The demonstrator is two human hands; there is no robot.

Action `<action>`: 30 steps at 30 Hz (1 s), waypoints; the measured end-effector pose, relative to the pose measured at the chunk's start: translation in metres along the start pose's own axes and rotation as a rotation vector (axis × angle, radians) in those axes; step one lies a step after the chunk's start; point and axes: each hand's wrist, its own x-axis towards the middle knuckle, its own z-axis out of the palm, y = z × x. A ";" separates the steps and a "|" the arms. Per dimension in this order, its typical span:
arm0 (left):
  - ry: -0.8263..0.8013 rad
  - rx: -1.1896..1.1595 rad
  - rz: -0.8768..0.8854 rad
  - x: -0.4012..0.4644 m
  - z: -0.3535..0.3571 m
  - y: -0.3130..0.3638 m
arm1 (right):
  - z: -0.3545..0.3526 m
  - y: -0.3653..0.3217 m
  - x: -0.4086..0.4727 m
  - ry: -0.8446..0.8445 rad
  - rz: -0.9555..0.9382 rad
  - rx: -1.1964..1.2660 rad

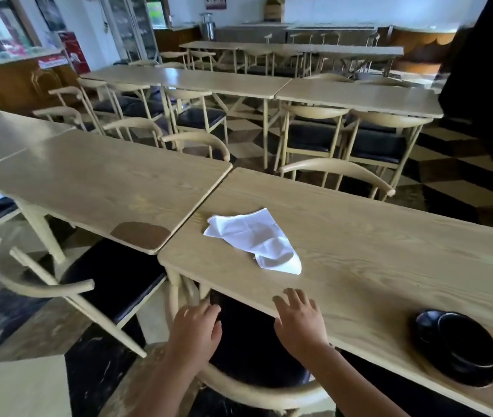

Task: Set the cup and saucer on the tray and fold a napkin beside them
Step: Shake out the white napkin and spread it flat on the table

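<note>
White napkin (254, 239) is lying crumpled on the wooden worktop (359, 245), ahead of your hands.
Your right hand (299, 322) is resting spread on the near edge; your left hand (197, 328) is hovering with loose fingers, holding nothing. Black cup and saucer (456, 346) are sitting far right.

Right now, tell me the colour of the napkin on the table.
White, lightly creased. The napkin shows best in the head view, the only one.
</note>
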 end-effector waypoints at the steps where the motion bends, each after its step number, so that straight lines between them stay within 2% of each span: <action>1: -0.015 -0.011 -0.002 0.001 0.008 -0.003 | 0.009 0.002 0.006 0.002 -0.001 -0.005; 5: -0.069 -0.002 -0.052 0.027 0.034 -0.023 | 0.041 0.006 0.043 -0.024 0.021 0.000; 7: -0.155 -0.002 -0.068 0.052 0.036 -0.030 | 0.056 0.010 0.066 -0.036 0.036 0.013; 11: -0.280 0.058 0.029 0.112 0.046 -0.042 | 0.080 0.020 0.104 -0.076 0.098 0.060; 14: -0.308 0.103 0.079 0.156 0.065 -0.047 | 0.097 0.030 0.129 -0.085 0.096 0.084; 19: -0.466 0.009 0.126 0.202 0.090 -0.030 | 0.122 0.038 0.157 -0.172 0.043 0.035; 24: -0.523 -0.124 0.209 0.219 0.105 -0.023 | 0.126 0.055 0.171 0.010 0.025 -0.021; 28: -0.543 -0.136 0.367 0.237 0.118 -0.023 | 0.124 0.056 0.170 0.066 0.078 -0.077; 30: -0.557 -0.101 0.420 0.246 0.128 -0.021 | 0.124 0.056 0.173 0.040 0.109 -0.111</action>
